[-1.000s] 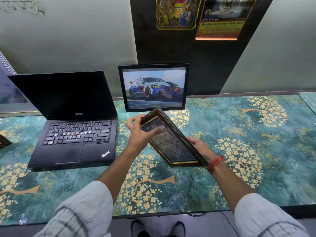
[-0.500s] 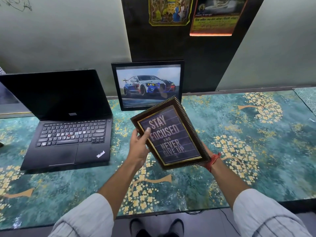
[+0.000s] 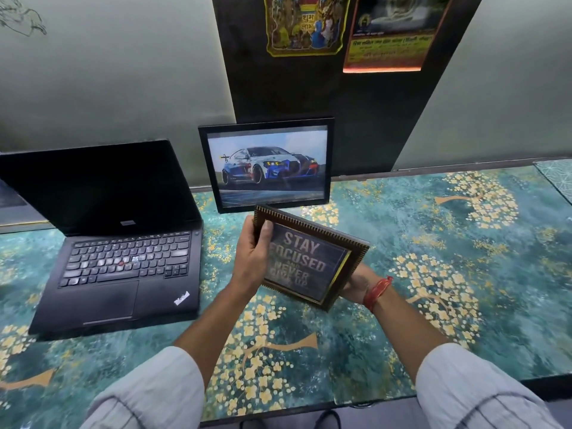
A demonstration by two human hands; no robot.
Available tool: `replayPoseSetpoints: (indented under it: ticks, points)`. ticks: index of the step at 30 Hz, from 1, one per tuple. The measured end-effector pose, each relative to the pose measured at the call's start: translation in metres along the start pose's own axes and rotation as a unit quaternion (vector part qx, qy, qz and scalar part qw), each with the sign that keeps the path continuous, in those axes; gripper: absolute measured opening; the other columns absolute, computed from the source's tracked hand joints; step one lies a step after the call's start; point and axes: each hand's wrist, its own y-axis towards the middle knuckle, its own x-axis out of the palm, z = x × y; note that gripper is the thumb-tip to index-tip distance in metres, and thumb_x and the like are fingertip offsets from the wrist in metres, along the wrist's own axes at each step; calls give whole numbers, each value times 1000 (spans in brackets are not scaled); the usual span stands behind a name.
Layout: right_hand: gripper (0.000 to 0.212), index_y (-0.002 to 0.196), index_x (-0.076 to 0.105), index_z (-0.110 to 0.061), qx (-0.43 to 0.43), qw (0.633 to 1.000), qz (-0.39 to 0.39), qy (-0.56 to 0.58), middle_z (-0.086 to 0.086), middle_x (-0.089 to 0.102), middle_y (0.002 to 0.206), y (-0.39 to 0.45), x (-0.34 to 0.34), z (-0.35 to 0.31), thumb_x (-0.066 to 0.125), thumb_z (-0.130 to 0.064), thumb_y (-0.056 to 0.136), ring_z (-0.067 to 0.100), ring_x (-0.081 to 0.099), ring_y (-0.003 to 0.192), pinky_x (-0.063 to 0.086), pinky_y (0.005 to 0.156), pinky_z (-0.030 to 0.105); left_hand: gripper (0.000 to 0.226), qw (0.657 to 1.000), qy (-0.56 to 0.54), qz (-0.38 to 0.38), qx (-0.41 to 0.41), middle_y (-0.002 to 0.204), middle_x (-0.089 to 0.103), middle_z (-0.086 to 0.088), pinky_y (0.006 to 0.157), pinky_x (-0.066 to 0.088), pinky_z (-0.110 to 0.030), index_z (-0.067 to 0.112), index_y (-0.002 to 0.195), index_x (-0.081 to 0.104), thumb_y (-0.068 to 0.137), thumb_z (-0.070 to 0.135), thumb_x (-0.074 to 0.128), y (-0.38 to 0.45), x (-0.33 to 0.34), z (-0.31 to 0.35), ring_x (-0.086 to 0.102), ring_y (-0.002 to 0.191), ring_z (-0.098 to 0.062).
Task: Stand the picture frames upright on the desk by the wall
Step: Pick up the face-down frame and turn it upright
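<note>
A brown beaded frame (image 3: 312, 258) with the words "Stay focused and never give up" is held in the air above the desk (image 3: 433, 274), tilted, its face towards me. My left hand (image 3: 252, 258) grips its left edge, thumb on the glass. My right hand (image 3: 356, 284) holds its lower right corner from behind; its fingers are mostly hidden. A black frame with a car picture (image 3: 267, 164) stands upright at the back of the desk, leaning on the wall, just beyond the held frame.
An open black laptop (image 3: 123, 243) sits on the desk to the left, close to my left hand. Posters (image 3: 305, 24) hang on a dark wall panel above. The teal, flower-patterned desk surface stretches to the right of the car frame.
The brown frame has turned from edge-on and slanted to facing me, more nearly level. My left hand shifted up to its left edge. The view moved slightly closer.
</note>
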Motion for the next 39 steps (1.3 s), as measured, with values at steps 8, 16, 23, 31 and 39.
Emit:
replayPoseSetpoints:
  ticks: [8, 16, 23, 31, 39]
  points:
    - [41, 80, 70, -8, -3, 998, 59, 13, 2, 70, 54, 20, 11, -8, 36, -17, 102, 9, 63, 42, 55, 43, 21, 14, 999, 49, -1, -2, 95, 62, 10, 86, 47, -36, 28, 100, 55, 98, 37, 45, 37, -10, -9, 57, 89, -5]
    - [27, 82, 80, -18, -48, 992, 116, 11, 1, 72, 68, 34, 6, -11, 72, -43, 77, 24, 58, 65, 49, 68, 29, 23, 995, 98, 3, 2, 112, 62, -12, 89, 53, -47, 33, 107, 57, 95, 50, 48, 48, -10, -9, 62, 99, -21]
    - [55, 66, 79, -11, -19, 987, 125, 97, 9, 76, 69, 34, 10, -25, 40, -29, 99, 22, 73, 59, 61, 53, 34, 30, 986, 156, -43, -27, 126, 56, -5, 99, 49, -46, 37, 125, 51, 95, 35, 53, 59, -11, -9, 56, 114, -20]
    - [53, 74, 81, -13, -34, 984, 145, 97, 11, 77, 82, 28, 11, -26, 40, -37, 96, 26, 75, 72, 60, 72, 41, 46, 971, 199, -66, -119, 128, 53, -8, 78, 56, -29, 16, 140, 43, 97, -2, 47, 47, -21, -30, 55, 113, -23]
    - [50, 99, 68, -25, -72, 971, 229, 15, 2, 67, 91, 14, 3, -32, 39, -64, 87, 22, 61, 79, 48, 67, 32, 53, 969, 178, -56, -163, 125, 55, -7, 69, 59, -28, 17, 144, 39, 96, -4, 48, 44, -21, -29, 61, 95, -17]
